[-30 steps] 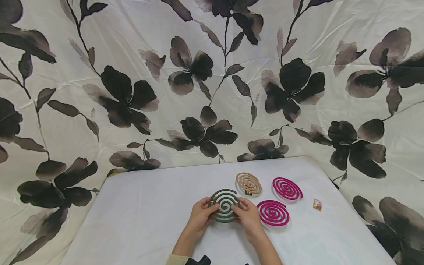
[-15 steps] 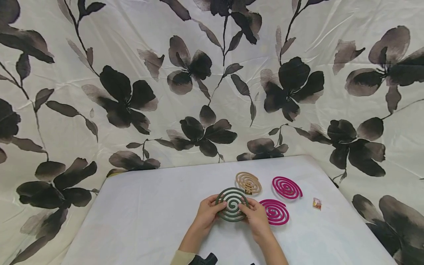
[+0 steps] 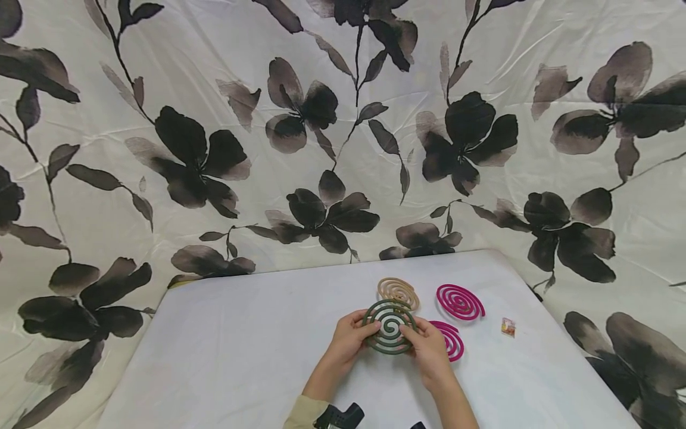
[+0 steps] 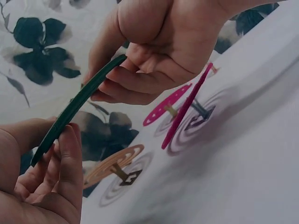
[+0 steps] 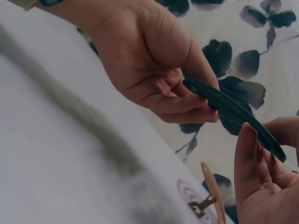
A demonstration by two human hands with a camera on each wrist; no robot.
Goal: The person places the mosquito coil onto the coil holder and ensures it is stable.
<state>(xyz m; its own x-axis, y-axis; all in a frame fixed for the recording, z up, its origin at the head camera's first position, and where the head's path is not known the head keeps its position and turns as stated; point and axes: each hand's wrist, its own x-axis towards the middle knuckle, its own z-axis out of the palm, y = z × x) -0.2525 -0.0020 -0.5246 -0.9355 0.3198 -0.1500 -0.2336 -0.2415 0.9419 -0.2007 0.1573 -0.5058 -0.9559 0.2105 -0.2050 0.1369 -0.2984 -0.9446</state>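
A dark green mosquito coil (image 3: 392,328) is held up by both hands over the white table. My left hand (image 3: 345,339) pinches its left side, thumb on the face towards me and fingers behind. At the opposite side my right hand (image 3: 431,353) grips it the same way. Edge-on in the left wrist view, the green coil (image 4: 74,109) looks slightly bowed. It overlaps the near edge of a tan coil (image 3: 398,290) in the head view. Right behind my right hand, a pink coil (image 3: 457,347) is partly hidden.
Another pink coil (image 3: 460,302) lies farther back on the right. Small metal stands, such as the tan coil's stand (image 4: 122,175), hold the coils above the tabletop (image 3: 236,345). A small colourful packet (image 3: 508,328) lies at right. Floral cloth (image 3: 300,179) hangs behind the table.
Both hands have moved right and slightly away from me with the green coil, which now overlaps the tan coil. More of the near pink coil is covered by my right hand.
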